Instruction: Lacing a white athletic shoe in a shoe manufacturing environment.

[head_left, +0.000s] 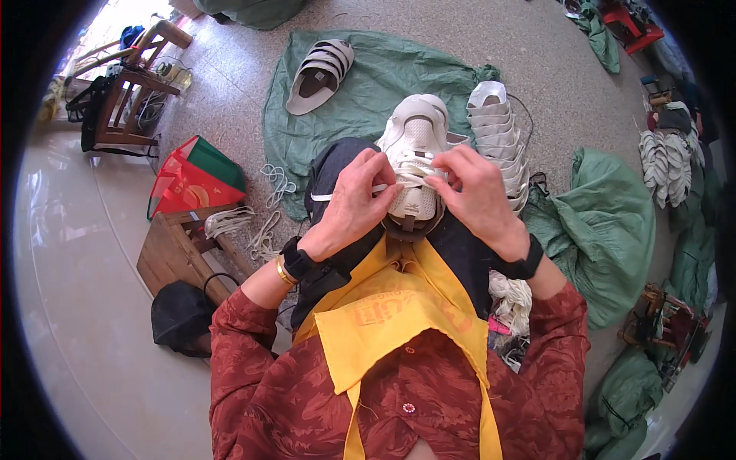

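Note:
A white sneaker [414,129] rests between my knees, its toe pointing away from me. Flat white shoelace [416,170] crosses over its tongue. My left hand [356,195] is at the left of the lacing, thumb and forefinger pinched on the lace, and a loose lace end sticks out to its left. On the other side my right hand [477,198] pinches the lace close to the eyelets; its fingertips partly cover the lace. Nested white shoe uppers [494,126] lie just beyond my right hand. A yellow apron [399,303] covers my lap.
A green woven sheet [376,65] on the floor bears stacked grey shoe uppers [326,65]. At left are a wooden stool [180,249], bundled white laces [228,221] and a red-green bag [192,180]. A green sack [602,230] bulges at right, near more white uppers [665,157].

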`<action>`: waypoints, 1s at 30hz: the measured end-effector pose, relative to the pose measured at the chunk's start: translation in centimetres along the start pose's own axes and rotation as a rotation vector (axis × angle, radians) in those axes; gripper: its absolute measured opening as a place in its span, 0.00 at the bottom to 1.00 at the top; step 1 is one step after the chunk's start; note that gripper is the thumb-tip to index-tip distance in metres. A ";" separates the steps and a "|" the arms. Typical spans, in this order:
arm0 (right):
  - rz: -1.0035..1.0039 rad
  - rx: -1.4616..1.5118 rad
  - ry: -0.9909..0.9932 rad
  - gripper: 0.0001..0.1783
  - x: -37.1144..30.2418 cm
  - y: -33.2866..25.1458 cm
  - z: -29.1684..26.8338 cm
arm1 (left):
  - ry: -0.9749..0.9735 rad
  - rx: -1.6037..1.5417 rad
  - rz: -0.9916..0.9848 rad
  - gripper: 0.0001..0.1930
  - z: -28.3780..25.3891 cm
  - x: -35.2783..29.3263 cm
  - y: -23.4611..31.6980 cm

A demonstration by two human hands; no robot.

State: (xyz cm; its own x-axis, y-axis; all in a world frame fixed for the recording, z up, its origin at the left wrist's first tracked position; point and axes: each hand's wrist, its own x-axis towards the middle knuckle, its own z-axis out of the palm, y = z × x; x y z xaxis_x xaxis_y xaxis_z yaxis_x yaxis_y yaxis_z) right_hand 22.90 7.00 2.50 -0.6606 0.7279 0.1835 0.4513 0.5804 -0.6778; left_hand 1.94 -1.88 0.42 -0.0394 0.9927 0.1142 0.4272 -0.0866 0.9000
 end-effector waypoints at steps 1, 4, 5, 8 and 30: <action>-0.002 -0.039 -0.046 0.09 0.2 -0.3 0.1 | 0.002 -0.001 0.003 0.10 0.0 0.0 0.0; -0.092 -0.132 -0.034 0.07 0.3 0.1 0.7 | 0.011 -0.008 0.011 0.10 0.1 -0.1 -0.1; -0.083 -0.133 -0.024 0.06 0.3 0.1 0.8 | 0.016 -0.014 0.016 0.10 0.2 -0.1 -0.2; -0.036 -0.113 -0.004 0.04 0.3 0.0 0.6 | 0.023 -0.008 0.035 0.11 0.2 -0.1 -0.3; 0.429 0.627 0.007 0.05 -0.7 2.2 1.2 | -0.231 -0.365 -0.307 0.10 -2.7 -0.4 -0.7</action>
State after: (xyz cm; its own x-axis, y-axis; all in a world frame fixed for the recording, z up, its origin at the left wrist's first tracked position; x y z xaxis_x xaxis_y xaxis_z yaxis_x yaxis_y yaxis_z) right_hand 23.61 7.36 0.03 -0.4993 0.8467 -0.1839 0.2410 -0.0682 -0.9681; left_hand -0.77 -2.40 0.85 0.1040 0.9662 -0.2359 0.0833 0.2279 0.9701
